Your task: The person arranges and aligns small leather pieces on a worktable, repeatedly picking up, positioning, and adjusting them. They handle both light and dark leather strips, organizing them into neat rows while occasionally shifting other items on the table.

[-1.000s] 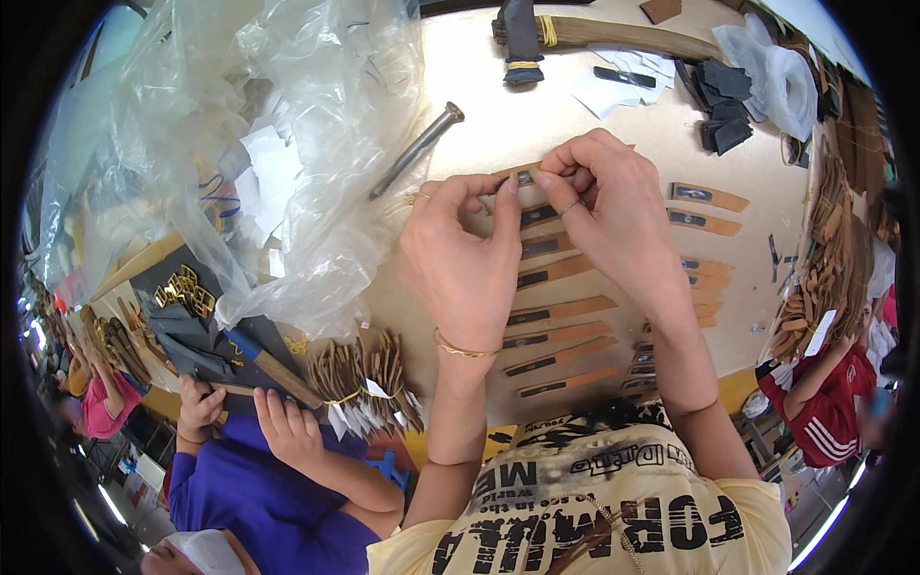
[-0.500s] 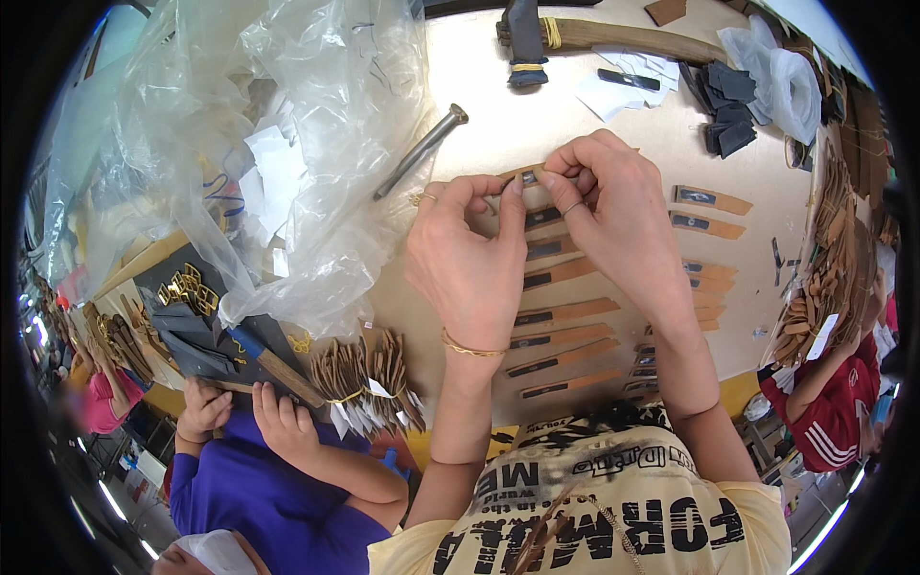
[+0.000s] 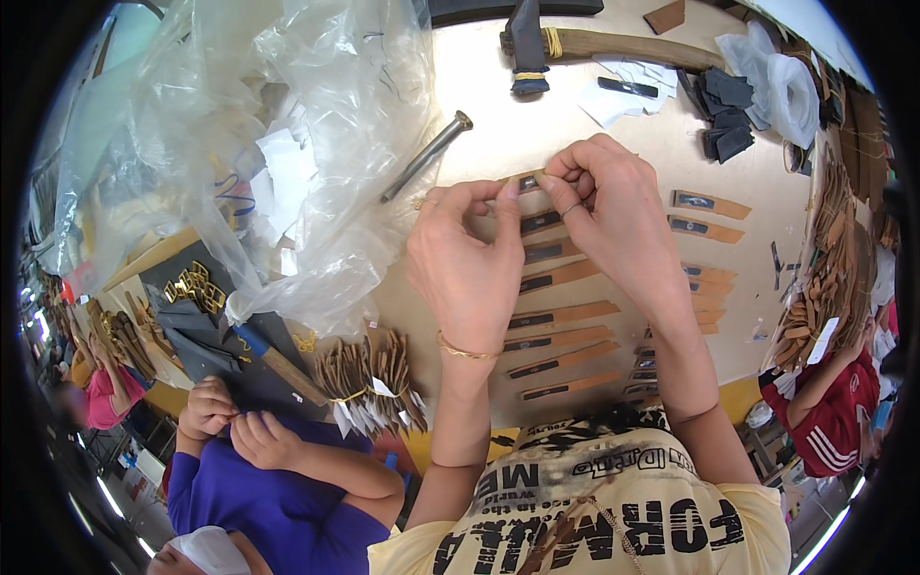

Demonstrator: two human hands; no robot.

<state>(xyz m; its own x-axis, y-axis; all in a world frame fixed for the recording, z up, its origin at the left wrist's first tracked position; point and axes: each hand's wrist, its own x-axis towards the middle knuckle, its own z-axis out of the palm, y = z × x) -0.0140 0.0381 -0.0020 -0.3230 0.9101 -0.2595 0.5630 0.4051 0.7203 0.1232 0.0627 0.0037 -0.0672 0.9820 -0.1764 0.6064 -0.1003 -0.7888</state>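
The tan strip [image 3: 525, 179] sits at one o'clock, pinched by the left hand [image 3: 467, 251] and right hand [image 3: 618, 203], fingertips closed on it; its dark patch [image 3: 529, 182] seems slightly more exposed, so handling continues. At eight o'clock, the co-worker's hands [image 3: 263, 440] are closer together (formerly farther apart).

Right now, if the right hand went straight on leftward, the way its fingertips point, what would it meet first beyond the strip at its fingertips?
Most likely the left hand, which holds the same strip just across from the right hand, though one view leaves exact depth unclear.
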